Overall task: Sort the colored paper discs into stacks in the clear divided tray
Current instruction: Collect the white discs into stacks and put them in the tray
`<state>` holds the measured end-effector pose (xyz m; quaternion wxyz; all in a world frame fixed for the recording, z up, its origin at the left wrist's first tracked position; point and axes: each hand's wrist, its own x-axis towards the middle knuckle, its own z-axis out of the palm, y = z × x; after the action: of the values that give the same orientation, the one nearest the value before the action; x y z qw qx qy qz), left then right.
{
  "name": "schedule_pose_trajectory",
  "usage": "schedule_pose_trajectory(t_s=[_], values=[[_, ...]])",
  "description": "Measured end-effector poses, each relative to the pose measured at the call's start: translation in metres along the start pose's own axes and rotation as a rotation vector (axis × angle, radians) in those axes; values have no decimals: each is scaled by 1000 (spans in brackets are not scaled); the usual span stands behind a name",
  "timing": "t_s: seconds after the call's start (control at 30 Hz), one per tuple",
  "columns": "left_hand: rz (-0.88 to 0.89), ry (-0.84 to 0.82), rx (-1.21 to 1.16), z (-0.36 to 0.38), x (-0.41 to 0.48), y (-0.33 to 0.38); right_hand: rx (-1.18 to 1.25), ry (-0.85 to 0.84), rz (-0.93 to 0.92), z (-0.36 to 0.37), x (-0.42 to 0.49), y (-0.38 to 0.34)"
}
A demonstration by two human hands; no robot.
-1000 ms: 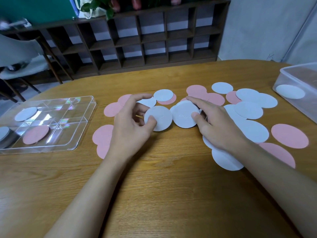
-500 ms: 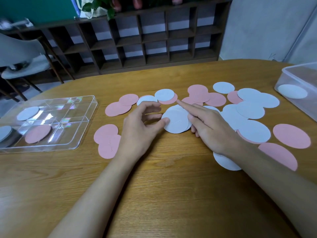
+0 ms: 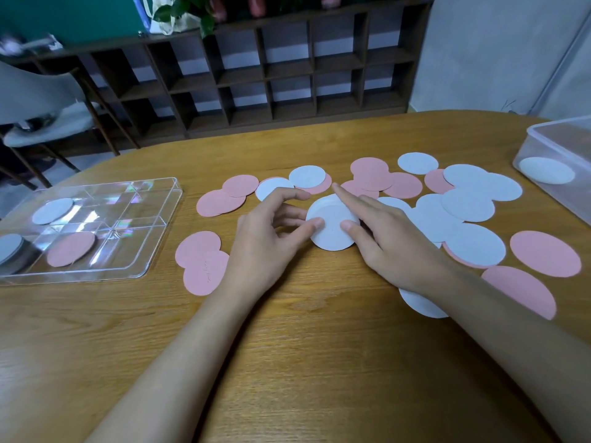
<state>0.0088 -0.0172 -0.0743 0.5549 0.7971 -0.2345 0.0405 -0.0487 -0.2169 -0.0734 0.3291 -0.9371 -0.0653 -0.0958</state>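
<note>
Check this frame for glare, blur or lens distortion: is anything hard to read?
Head view: rainbow glare streaks the clear tray, though its discs stay readable; wide-angle bending curves the table edge and tilts the shelf; the far left background looks smeared; both hands and the white stack between them are sharp, with soft, even light and faint shadows.

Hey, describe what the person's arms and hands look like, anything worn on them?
Both forearms are bare up to the picture's lower edge, with no sleeves showing. The left hand and right hand wear no gloves, and no rings, watch or bracelets can be seen. Nails look short and unpainted.
</note>
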Motion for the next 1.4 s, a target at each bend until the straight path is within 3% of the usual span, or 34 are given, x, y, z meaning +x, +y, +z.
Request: schedule_pose_trajectory(t_s=[0.17,0.33,0.53,0.93,1.23,1.4], values=[[90,-52,361,-13,13,-22,25,77,48,-5,0,6],[-47,-183,628,-17,15,-32,48,105,60,-5,0,8],[15,-20,590,-24,15,-31,51,103,69,-6,0,9],[238,-16,615,-25,10,-22,44,113,80,-8,1,7],[293,123,448,-22,10,-13,42,110,72,-9,1,6],[204,112,231,-18,4,-6,46,119,66,-8,2,6]])
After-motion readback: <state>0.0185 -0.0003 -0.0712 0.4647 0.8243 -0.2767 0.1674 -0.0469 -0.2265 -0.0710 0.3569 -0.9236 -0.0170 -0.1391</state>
